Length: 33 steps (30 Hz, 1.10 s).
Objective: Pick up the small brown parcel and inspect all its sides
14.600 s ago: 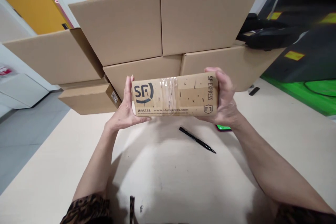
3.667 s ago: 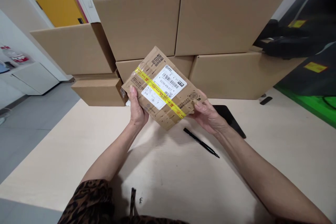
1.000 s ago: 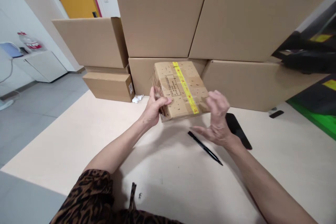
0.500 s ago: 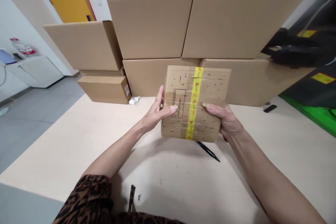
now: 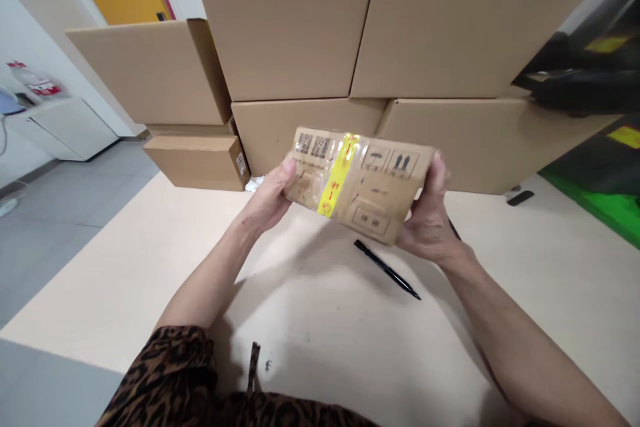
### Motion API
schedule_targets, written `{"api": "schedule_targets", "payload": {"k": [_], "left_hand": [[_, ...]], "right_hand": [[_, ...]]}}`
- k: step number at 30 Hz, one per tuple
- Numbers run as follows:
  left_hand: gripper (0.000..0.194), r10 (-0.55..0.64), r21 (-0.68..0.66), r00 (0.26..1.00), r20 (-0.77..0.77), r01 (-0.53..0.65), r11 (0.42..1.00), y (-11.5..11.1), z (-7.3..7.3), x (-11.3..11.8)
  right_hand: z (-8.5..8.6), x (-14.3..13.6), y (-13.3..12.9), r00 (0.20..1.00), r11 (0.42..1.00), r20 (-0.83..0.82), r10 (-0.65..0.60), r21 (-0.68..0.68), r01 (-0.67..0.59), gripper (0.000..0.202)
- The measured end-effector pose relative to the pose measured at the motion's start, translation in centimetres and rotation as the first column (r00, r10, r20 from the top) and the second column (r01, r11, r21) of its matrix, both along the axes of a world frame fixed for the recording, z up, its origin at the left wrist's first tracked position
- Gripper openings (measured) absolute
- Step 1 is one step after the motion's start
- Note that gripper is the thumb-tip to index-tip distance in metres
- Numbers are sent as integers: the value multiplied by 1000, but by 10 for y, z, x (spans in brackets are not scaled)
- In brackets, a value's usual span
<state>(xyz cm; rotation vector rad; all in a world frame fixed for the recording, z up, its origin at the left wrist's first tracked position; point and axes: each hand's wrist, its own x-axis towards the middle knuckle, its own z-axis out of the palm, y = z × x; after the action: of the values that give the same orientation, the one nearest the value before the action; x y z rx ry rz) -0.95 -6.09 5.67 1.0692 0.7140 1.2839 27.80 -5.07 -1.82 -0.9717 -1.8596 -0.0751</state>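
Observation:
A small cardboard box [image 5: 383, 190] with a yellow tape strip, printed symbols and two square codes is held tilted above the table. My left hand [image 5: 273, 195] grips its left end, thumb on the near face. Around the right end, my right hand [image 5: 431, 217] is closed, its thumb near the upper corner and part of its fingers hidden behind the box. A black pen [image 5: 387, 269] lies on the pale table [image 5: 310, 320] just below the box.
Large cardboard boxes [image 5: 295, 30] are stacked along the table's back, with a smaller carton [image 5: 195, 161] at the left. White crumpled paper [image 5: 254, 183] lies beside it. A small black object [image 5: 521, 198] is at the back right, near black bags [image 5: 585, 80] and a green surface [image 5: 595, 193].
The box has been turned in both hands, from its broad face to a narrower printed side. More of the pen shows now, and the view has shifted slightly downward.

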Motion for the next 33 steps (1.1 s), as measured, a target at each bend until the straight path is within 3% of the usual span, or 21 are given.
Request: {"api": "schedule_targets", "payload": {"k": [3, 6, 9, 12, 15, 17, 19, 20, 22, 24, 26, 28, 33], "left_hand": [[75, -40, -57, 996, -84, 35, 998, 5, 0, -8], [73, -75, -162, 994, -82, 61, 985, 10, -1, -9], [63, -19, -240, 998, -64, 3, 971, 14, -5, -5], [50, 60, -265, 998, -30, -66, 962, 15, -11, 3], [46, 115, -248, 992, 45, -100, 964, 15, -15, 10], [47, 161, -188, 983, 88, -142, 972, 14, -17, 13], [46, 238, -119, 966, 101, -226, 967, 15, -20, 15], [45, 286, -83, 954, 96, -278, 957, 15, -22, 15], [45, 369, -3, 927, 63, -370, 929, 15, -28, 16], [47, 405, 99, 914, 22, -405, 909, 14, -36, 18], [53, 375, 200, 927, -10, -366, 909, 12, -43, 19], [62, 295, 257, 954, -50, -273, 927, 8, -48, 19], [71, 24, 165, 991, -129, -3, 986, 3, -42, 14]], "right_hand": [[-6, 7, 6, 995, 980, 91, -30, 199, 11, 111], [-14, 11, 11, 990, 915, 141, -3, 400, -55, 88], [-24, 9, 17, 980, 885, 197, 6, 456, -97, 88], [-27, 6, 20, 973, 913, 221, -63, 406, -33, 98], [-22, 4, 19, 992, 954, 74, -100, 291, 75, 93], [-16, 4, 18, 985, 990, -141, -98, 90, 111, 90], [-9, 5, 17, 910, 982, -412, -43, -187, -38, 80], [-6, 4, 16, 841, 935, -541, -11, -303, -183, 72], [3, 2, 13, 694, 772, -719, 18, -431, -467, 61], [12, -5, 8, 618, 644, -786, 6, -470, -604, 65], [20, -13, 3, 594, 619, -803, -35, -484, -618, 66], [26, -20, -1, 568, 640, -820, -74, -475, -603, 65], [29, -21, -1, 530, 716, -845, -69, -412, -564, 59]]}}
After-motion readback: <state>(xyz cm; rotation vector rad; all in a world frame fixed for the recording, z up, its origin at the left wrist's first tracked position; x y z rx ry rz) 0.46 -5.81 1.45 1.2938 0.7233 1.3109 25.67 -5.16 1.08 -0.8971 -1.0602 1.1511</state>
